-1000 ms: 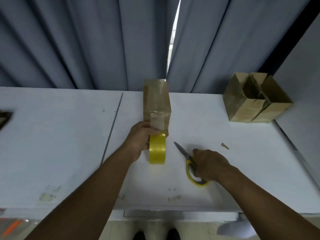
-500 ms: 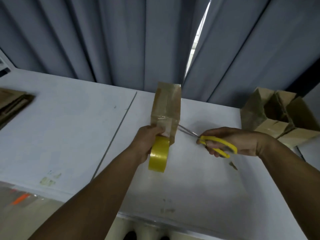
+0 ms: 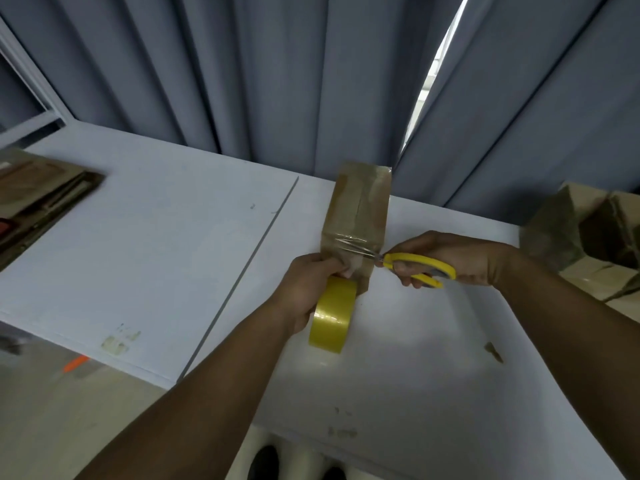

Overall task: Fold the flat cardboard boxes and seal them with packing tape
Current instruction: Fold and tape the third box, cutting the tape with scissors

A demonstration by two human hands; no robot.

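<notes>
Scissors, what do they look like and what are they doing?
The scissors have bright yellow handles, plastic by the look, and only a short bit of grey metal blade shows. The right hand grips them, fingers curled round the handles, above the table. They lie almost level, blades pointing left at the clear tape stretched across the near end of the box. The tips reach the tape's right edge; whether they are cutting cannot be told.
</notes>
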